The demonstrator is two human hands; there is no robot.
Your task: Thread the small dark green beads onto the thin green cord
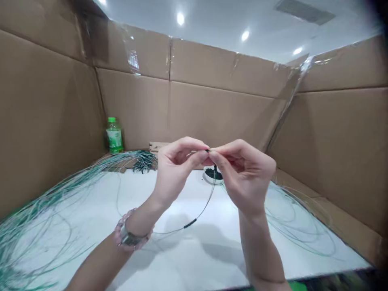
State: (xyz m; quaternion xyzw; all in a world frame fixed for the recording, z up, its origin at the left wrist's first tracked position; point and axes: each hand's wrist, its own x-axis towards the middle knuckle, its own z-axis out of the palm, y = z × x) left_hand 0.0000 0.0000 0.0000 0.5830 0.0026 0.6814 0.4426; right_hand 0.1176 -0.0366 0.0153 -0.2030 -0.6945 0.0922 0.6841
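Note:
My left hand (174,167) and my right hand (250,173) meet fingertip to fingertip above the white table, both pinched. Between the fingertips shows a small black part (207,150), mostly hidden by them. Below the right fingers hangs the dark end of a thin wire (207,202), which curves down and left past my left wrist. A short black sleeve (190,223) sits on that wire. Just behind the hands stands a white bowl (208,180) with small black pieces (212,173) in it, partly covered by my right hand.
A large bundle of green and white wires (60,190) spreads over the left side, its dark ends (144,161) at the back. More loose wires (303,234) lie right. A green bottle (114,137) stands back left. Cardboard walls (218,109) enclose the white table (182,266).

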